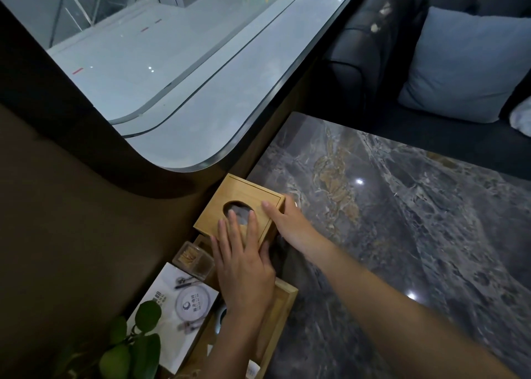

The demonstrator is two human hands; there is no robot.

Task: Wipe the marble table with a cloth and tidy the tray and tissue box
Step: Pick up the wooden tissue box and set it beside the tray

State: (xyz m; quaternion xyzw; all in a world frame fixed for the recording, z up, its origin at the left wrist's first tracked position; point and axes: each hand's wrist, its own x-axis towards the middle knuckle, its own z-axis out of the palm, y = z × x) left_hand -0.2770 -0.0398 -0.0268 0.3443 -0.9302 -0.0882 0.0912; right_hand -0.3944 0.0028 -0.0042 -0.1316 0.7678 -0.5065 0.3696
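Note:
A square wooden tissue box point(247, 194) with an oval opening sits at the left edge of the dark marble table point(402, 220), against the wall. My left hand point(244, 260) lies flat on the box's near part, fingers spread over its top. My right hand point(287, 217) grips the box's right side, thumb on top near the corner. A wooden tray point(283, 301) lies just behind my left wrist, along the table's left edge. No cloth is in view.
On the tray stand a clear box of toothpicks point(194, 259) and a white printed card point(175, 301). Green plant leaves point(135, 344) rise at the bottom left. A dark sofa with a grey-blue cushion point(465, 62) faces the table's far side.

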